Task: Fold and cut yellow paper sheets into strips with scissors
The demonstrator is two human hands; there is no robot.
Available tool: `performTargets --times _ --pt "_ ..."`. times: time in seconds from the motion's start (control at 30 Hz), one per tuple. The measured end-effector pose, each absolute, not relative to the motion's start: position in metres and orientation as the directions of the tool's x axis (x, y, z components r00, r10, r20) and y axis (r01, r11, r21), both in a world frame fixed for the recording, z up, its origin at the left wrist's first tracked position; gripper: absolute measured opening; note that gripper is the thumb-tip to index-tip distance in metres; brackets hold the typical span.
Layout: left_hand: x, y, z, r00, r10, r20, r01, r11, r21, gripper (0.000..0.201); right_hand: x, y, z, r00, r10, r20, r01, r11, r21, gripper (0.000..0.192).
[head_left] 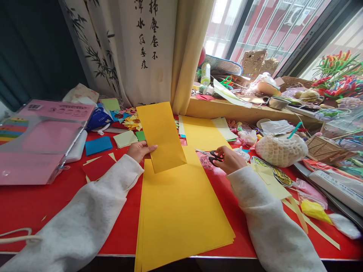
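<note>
Yellow paper sheet [161, 136], raised at a tilt over a larger yellow stack [184, 211], should handle as light, fairly stiff and easily creased, so its long edge suits a gentle pinch, as the left hand [140, 151] has it between thumb and fingers. To its right, the right hand [231, 160] curls partly closed around the black-handled scissors [210, 154], blades pointing left over the red tabletop [124, 226].

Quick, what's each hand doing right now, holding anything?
Left hand: closed, thumb and fingers pinching a yellow sheet.
Right hand: closed, holding the scissors by the black handles.
</note>
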State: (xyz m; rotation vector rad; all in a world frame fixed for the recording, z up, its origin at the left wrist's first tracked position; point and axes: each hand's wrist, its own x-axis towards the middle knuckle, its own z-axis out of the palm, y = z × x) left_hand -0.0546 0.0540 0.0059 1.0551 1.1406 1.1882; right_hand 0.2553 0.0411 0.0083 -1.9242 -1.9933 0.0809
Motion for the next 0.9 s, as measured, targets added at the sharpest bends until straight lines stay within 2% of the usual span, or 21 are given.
performTargets --times 0.07,0.13,0.2,0.23,0.33,0.5,0.77,0.9 --pt "-0.055 0.054 0.007 0.022 0.997 -0.075 -0.146 0.078 0.986 0.035 0.25 0.039 0.012 0.004 0.966 0.259 0.84 0.138 -0.525 0.03" --pt "-0.054 0.053 0.007 0.027 0.997 -0.069 -0.159 0.072 0.985 0.035 0.239 0.033 0.016 -0.032 0.975 0.222 0.614 0.194 -0.765 0.029" --pt "-0.052 0.051 0.007 0.035 0.996 -0.077 -0.163 0.081 0.983 0.036 0.225 0.024 0.019 -0.119 0.98 0.161 0.316 0.191 -0.929 0.028" --pt "-0.051 0.051 0.007 0.04 0.996 -0.083 -0.161 0.088 0.983 0.036 0.218 0.019 0.02 -0.163 0.977 0.141 0.181 0.17 -0.969 0.029" --pt "-0.048 0.049 0.007 0.064 0.994 -0.089 -0.151 0.098 0.984 0.035 0.198 0.008 0.018 -0.24 0.965 0.109 -0.081 0.092 -0.992 0.031" --pt "-0.044 0.047 0.007 0.092 0.991 -0.1 -0.149 0.113 0.982 0.035 0.188 0.012 0.003 -0.237 0.97 0.06 -0.302 -0.015 -0.953 0.029" --pt "-0.036 0.042 0.006 0.1 0.987 -0.124 -0.175 0.141 0.974 0.036 0.189 0.026 -0.007 -0.104 0.994 -0.037 -0.355 -0.072 -0.932 0.042" --pt "-0.035 0.041 0.005 0.119 0.986 -0.119 -0.176 0.139 0.975 0.036 0.186 0.024 -0.009 -0.12 0.99 -0.072 -0.359 -0.111 -0.927 0.042"
